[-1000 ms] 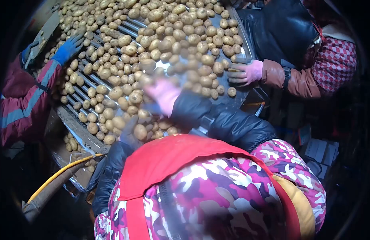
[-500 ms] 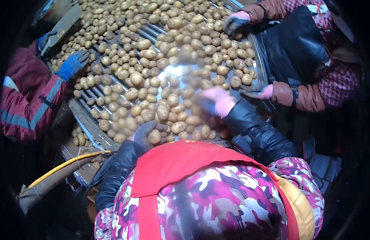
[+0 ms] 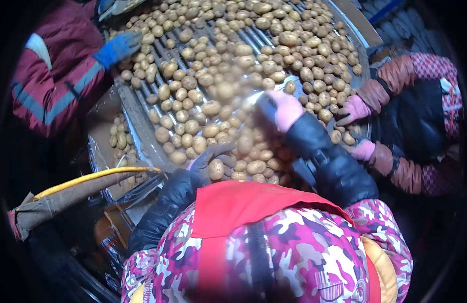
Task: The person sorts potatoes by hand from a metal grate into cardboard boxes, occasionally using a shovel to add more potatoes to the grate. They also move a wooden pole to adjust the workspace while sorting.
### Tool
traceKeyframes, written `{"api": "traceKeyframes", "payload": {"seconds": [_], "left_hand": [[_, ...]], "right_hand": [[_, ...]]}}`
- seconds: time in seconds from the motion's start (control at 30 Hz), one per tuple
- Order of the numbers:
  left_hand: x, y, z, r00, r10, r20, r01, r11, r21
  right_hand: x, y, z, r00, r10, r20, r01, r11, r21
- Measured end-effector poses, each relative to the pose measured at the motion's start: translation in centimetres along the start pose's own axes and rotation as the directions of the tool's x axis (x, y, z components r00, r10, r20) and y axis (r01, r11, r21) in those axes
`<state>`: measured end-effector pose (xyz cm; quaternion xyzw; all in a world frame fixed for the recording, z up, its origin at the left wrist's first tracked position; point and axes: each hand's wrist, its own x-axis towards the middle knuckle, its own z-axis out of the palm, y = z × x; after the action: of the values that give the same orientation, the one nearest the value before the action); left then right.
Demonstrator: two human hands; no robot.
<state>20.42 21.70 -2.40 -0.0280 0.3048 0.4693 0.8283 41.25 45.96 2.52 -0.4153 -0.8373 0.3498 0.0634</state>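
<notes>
My left hand [image 3: 211, 157], in a grey and pink glove, curls around a potato [image 3: 216, 170] at the near edge of the sorting table. My right hand [image 3: 283, 111], in a pink glove with dark fingers, reaches over the middle of the heap. Its fingers are smeared by motion, so I cannot make out whether they hold anything. Loose potatoes [image 3: 256, 167] lie below and between both hands. Metal rollers [image 3: 248, 40] show through gaps in the layer.
On the left a co-worker's blue glove [image 3: 118, 49] rests at the table's side. Two pink-gloved hands of another person [image 3: 353, 109] are at the right edge. A yellow-edged bar [image 3: 92, 187] juts out at the lower left, near a bin of potatoes [image 3: 120, 137].
The view has shifted, so the table appears further right. My left hand still has the potato. My right hand stays over the heap, its fingers blurred. The right co-worker's hands have come closer together.
</notes>
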Motion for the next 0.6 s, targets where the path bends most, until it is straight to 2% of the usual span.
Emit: {"api": "traceKeyframes", "payload": {"seconds": [0.03,0.07,0.13,0.17,0.2,0.23,0.27,0.3,0.37,0.4,0.43,0.47,0.53,0.6], "left_hand": [[0.1,-0.1,-0.9,0.997,0.002,0.071,-0.008,0.996,0.093],[0.0,-0.1,-1.0,0.999,-0.022,0.035,0.019,0.996,0.092],[0.2,-0.2,0.1,0.997,-0.068,-0.041,0.072,0.993,0.093],[-0.6,0.0,1.3,0.999,0.031,-0.025,-0.022,0.957,0.288],[-1.4,0.5,3.3,0.992,0.129,-0.008,-0.11,0.875,0.471],[-1.5,0.5,4.0,0.993,0.076,-0.092,-0.05,0.966,0.255],[-1.6,0.6,4.3,0.988,0.001,-0.156,0.003,1.0,0.021],[-0.8,0.0,1.3,0.99,-0.006,-0.144,0.008,1.0,0.012],[-1.4,-0.4,1.2,0.988,0.079,-0.132,-0.078,0.997,0.015],[-1.4,-0.6,1.7,0.986,0.118,-0.117,-0.117,0.993,0.016],[-1.4,-0.5,2.3,0.983,0.15,-0.11,-0.153,0.988,-0.021],[-1.5,-0.4,3.0,0.977,0.183,-0.105,-0.19,0.98,-0.06],[-2.0,-0.9,0.2,0.953,0.275,-0.125,-0.242,0.943,0.227],[-1.8,0.3,-0.9,0.993,0.097,0.066,-0.096,0.995,-0.019]], "right_hand": [[-0.6,-2.6,0.0,0.98,-0.052,0.19,0.064,0.996,-0.057],[-0.8,-4.6,0.4,0.925,-0.086,0.371,0.134,0.986,-0.104],[-0.9,-6.0,1.6,0.948,-0.194,0.252,0.183,0.981,0.065],[-0.7,-6.4,1.9,0.954,-0.239,0.183,0.214,0.966,0.145],[1.2,-5.5,3.1,0.949,-0.314,0.043,0.308,0.945,0.107],[3.6,-5.5,3.5,0.944,-0.33,-0.024,0.33,0.944,-0.014],[5.3,-5.8,4.1,0.933,-0.348,-0.092,0.334,0.933,-0.136],[5.7,-5.8,5.4,0.92,-0.386,-0.06,0.369,0.91,-0.191],[6.5,-4.3,8.2,0.898,-0.44,0.003,0.418,0.852,-0.317],[6.5,-4.9,7.4,0.889,-0.456,0.035,0.433,0.816,-0.384],[5.2,-5.3,6.6,0.932,-0.323,0.165,0.361,0.876,-0.321],[3.5,-4.6,6.7,0.908,-0.364,0.207,0.412,0.866,-0.284],[0.8,-1.6,6.3,0.887,-0.45,0.101,0.462,0.863,-0.206],[-1.1,1.7,4.0,0.908,-0.39,0.153,0.417,0.876,-0.242]]}}
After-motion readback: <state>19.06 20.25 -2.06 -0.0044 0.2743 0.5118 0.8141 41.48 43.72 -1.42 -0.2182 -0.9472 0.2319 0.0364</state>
